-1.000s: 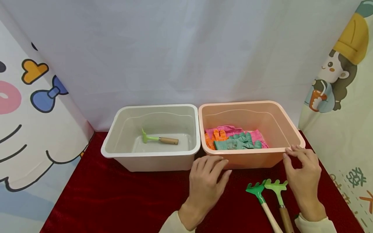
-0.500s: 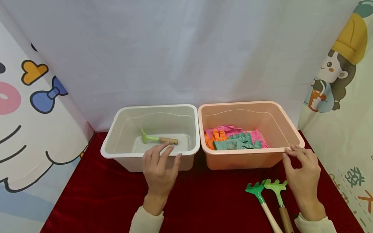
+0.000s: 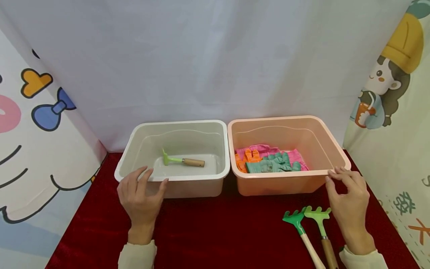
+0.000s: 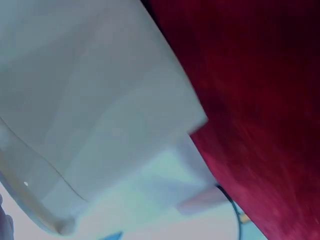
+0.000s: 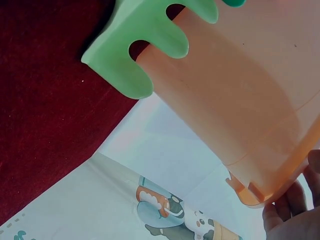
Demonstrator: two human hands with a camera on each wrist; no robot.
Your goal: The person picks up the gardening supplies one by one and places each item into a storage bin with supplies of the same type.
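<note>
Evidently, red cloth (image 3: 208, 231) lies beneath both hands' fingers. The orange bin (image 3: 275, 184) stands just ahead of the right hand (image 3: 349, 201), whose bent fingers seem to pinch its front rim; the white bin (image 3: 193, 189) stands at the left hand's (image 3: 139, 201) loosely bent fingers, contact unclear. Light, even pressure would probably steady each rim without tipping it. Gloves (image 3: 273, 164) lie in the orange bin, beyond and left of the right fingers. Nearer than those fingers lie the light rake (image 3: 324, 237) and dark rake (image 3: 304, 238), best not brushed; the small rake (image 3: 188, 161) rests in the white bin, right of the left fingers.
</note>
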